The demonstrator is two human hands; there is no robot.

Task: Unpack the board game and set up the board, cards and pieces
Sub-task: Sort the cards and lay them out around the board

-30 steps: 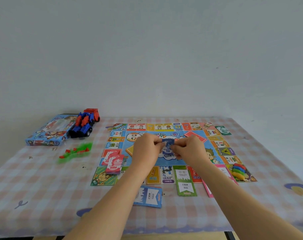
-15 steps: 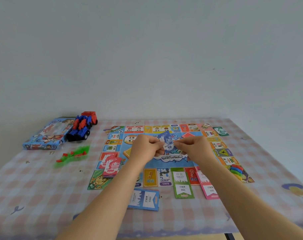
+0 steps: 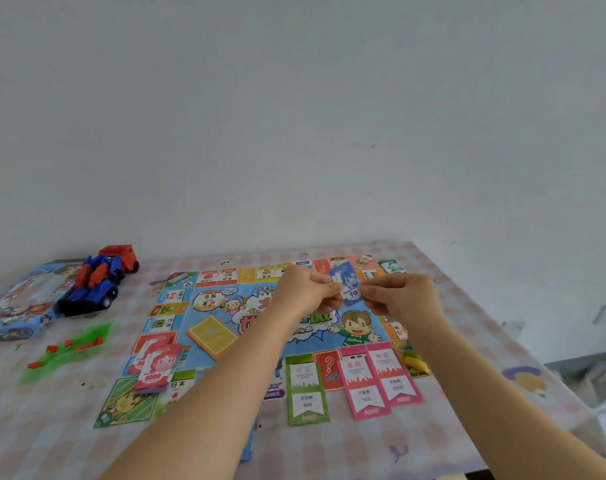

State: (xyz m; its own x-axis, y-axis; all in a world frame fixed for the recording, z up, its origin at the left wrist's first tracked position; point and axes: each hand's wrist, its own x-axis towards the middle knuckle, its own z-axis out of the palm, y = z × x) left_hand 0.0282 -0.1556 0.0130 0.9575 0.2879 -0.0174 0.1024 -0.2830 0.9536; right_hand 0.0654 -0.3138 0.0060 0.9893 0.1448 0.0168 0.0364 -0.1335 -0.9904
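The colourful game board (image 3: 204, 306) lies flat on the checked tablecloth. Above its middle, my left hand (image 3: 303, 292) and my right hand (image 3: 403, 296) both pinch a small stack of blue paper notes marked 10 (image 3: 346, 284), held upright between them. A yellow card deck (image 3: 212, 336) sits on the board's centre. A red stack of 5000 notes (image 3: 156, 370) lies at the board's near left. One green (image 3: 306, 389) and two pink property cards (image 3: 381, 379) lie along the near edge. A blue card (image 3: 247, 445) peeks out under my left forearm.
The open game box (image 3: 16, 306) lies at the far left with a red and blue toy truck (image 3: 99, 280) leaning on it. A clear bag of green and red plastic pieces (image 3: 67, 349) rests near the box. Coloured pawns (image 3: 417, 363) sit at the board's near right corner. The table edge runs along the right.
My head has turned left and tilted up, so the table shifts right in view. Both hands have lifted the blue notes slightly and drawn apart, showing the stack's face.
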